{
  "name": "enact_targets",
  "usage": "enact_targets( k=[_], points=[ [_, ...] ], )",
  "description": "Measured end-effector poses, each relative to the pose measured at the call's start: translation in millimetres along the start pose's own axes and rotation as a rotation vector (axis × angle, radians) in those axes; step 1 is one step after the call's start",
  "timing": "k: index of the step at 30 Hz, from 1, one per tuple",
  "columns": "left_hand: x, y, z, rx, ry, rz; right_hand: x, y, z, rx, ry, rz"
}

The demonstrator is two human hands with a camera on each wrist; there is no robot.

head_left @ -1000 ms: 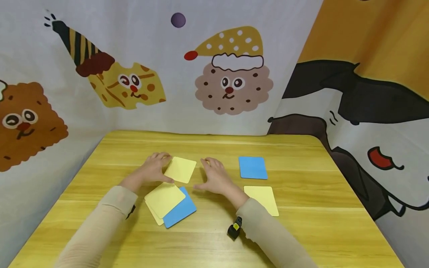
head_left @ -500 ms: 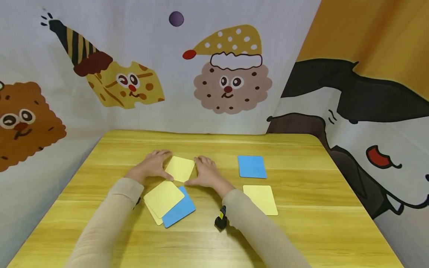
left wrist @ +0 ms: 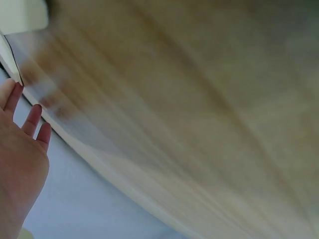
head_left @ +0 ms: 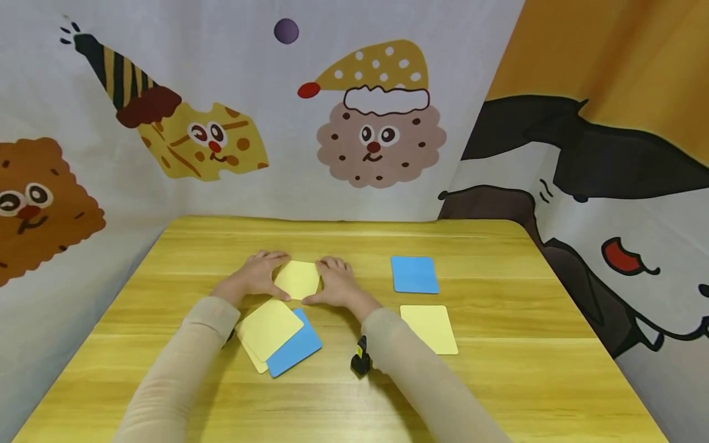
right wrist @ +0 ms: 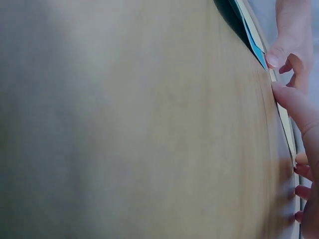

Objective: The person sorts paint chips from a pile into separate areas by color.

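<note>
A yellow square card lies between the two hands in the head view. My left hand spreads thumb and fingers along its left side, fingertips at the far corner and thumb at the near one. My right hand mirrors this on the right, its fingertips and thumb right at the card's edge. In the left wrist view, the left hand's fingers are spread and nearly straight. The right wrist view shows the right thumb and fingertips low beside a thin card edge. Just in front, another yellow card overlaps a blue card.
On the right of the wooden table lie a blue card and a yellow card, the latter partly behind the right sleeve. A cartoon-printed cloth hangs along the table's far edge.
My right hand has come left to the yellow card between the hands, its fingertips now at that edge. The left hand has shifted slightly right. That card has turned a little; the others stay put.
</note>
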State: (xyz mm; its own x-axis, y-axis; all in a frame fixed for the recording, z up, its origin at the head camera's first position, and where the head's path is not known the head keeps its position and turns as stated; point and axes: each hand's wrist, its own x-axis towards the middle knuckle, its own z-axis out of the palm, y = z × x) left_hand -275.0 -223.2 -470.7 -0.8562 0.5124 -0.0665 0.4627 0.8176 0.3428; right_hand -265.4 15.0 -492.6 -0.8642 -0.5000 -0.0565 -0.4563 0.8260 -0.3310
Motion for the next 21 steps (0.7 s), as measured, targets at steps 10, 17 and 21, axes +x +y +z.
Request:
enact_targets(
  k=[10, 17, 21],
  points=[
    [-0.7, 3.5, 4.1, 0.013, 0.016, 0.027, -0.8, 1.5, 2.3, 0.064, 0.039, -0.014],
    [-0.3, 1.7, 7.1, 0.001, 0.026, 0.002, 0.6, 2.9, 3.7, 0.06, 0.055, -0.035],
    [-0.7, 2.0, 9.2, 0.009, 0.034, -0.008, 1.0, 2.7, 4.0, 0.048, 0.037, -0.048]
  ],
)
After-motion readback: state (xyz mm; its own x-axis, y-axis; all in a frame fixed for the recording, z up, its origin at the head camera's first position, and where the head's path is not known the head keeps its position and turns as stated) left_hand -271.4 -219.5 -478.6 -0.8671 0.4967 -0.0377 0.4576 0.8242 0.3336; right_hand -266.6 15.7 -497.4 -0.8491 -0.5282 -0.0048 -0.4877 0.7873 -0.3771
